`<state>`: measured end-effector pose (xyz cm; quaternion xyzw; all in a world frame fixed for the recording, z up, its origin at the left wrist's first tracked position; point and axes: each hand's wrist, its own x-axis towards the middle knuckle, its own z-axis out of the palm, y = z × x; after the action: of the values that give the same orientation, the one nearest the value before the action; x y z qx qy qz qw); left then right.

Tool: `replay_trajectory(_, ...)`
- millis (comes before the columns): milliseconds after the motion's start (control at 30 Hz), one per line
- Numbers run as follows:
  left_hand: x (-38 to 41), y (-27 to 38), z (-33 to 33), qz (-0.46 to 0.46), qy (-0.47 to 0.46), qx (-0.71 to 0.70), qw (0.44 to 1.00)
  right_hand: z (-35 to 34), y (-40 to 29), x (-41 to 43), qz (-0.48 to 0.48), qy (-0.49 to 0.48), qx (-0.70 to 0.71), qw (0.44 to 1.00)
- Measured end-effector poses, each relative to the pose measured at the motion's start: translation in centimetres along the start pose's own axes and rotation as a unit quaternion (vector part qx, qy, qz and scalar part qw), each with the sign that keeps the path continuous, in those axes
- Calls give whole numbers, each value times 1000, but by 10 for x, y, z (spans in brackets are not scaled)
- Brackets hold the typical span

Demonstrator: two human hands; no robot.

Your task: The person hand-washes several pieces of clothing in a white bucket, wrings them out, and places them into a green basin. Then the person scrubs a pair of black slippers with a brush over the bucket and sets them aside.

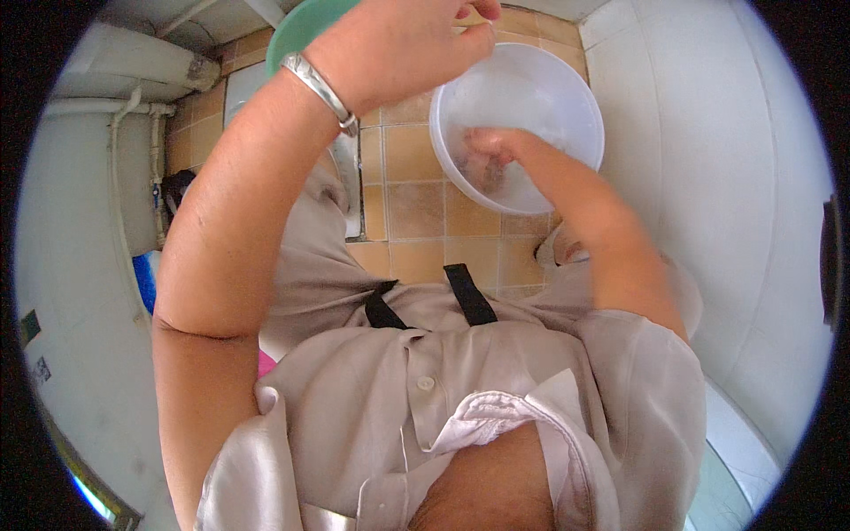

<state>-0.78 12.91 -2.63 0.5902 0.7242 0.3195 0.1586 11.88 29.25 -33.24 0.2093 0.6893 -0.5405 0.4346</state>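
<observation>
A white plastic bucket (588, 106) stands on the tiled floor in front of me, close to the wall on the right. My right hand (495, 145) reaches inside it, low and near its left wall. Blur hides whether those fingers hold anything. My left hand (405, 50), with a silver bangle (319, 89) on the wrist, is raised and overlaps the bucket's upper left rim in view. Its thumb and fingertips are bent towards each other, but the top edge of the picture cuts off part of the hand. Behind that hand is a green plastic basin (292, 36).
Orange-brown floor tiles (415, 206) run between my spread legs. A pale wall (717, 166) rises close on the right. White pipes (113, 107) run along the left wall. Beside my left leg is a metallic-looking floor fixture (352, 199), partly covered. Two black straps (470, 295) lie at my waist.
</observation>
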Motion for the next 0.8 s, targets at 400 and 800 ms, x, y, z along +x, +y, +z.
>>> replay_trajectory(400,17,-19,-1,23,20,21,999,-91,7,-36,-87,344,-305,884)
replay_trajectory(800,15,-30,10,82,37,77,993,-30,109,62,152,278,-320,893)
